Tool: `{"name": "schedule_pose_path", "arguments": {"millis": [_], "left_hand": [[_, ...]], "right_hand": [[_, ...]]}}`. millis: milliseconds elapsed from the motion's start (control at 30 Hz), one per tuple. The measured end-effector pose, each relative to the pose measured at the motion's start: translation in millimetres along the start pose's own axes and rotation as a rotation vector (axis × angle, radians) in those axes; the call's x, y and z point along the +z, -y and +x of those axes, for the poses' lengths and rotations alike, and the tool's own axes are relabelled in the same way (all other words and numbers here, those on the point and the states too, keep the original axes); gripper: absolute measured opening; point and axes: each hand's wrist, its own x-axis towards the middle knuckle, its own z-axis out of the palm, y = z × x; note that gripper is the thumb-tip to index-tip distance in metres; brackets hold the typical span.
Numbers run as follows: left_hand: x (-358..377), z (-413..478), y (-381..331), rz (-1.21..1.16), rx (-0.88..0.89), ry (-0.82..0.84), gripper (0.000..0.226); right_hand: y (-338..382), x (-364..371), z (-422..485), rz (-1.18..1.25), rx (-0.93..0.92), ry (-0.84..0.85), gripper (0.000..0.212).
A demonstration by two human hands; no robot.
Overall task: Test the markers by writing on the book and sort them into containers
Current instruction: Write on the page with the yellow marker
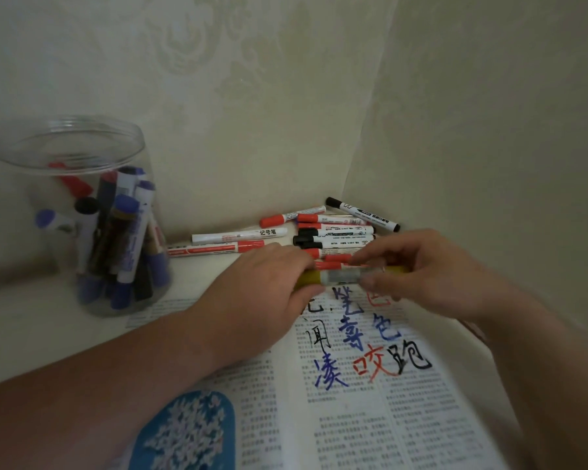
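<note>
Head view: our left hand [269,286] and right hand [421,273] pinch opposite ends of one yellow-capped marker [345,277], held level, fingers closed on it. Directly beneath the grip lies the open book [353,418], bearing blue, red and black test characters. Just beyond the grip, loose markers [333,232] lie piled against the wall. Well to the left stands a clear jar [82,212] holding more markers.
</note>
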Motion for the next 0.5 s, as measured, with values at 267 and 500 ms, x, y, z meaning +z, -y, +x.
{"name": "schedule_pose_path", "arguments": {"millis": [267,500], "left_hand": [[1.6,-0.7,-9.4,-0.351,-0.071,-0.021,0.018],[2.6,-2.3,-0.6,-0.44,-0.065,0.01,0.028]], "right_hand": [[12.1,44.8,4.4,0.553,-0.186,-0.147,0.019],[21.2,69.2,2.5,0.452,-0.152,-0.231,0.018]]}}
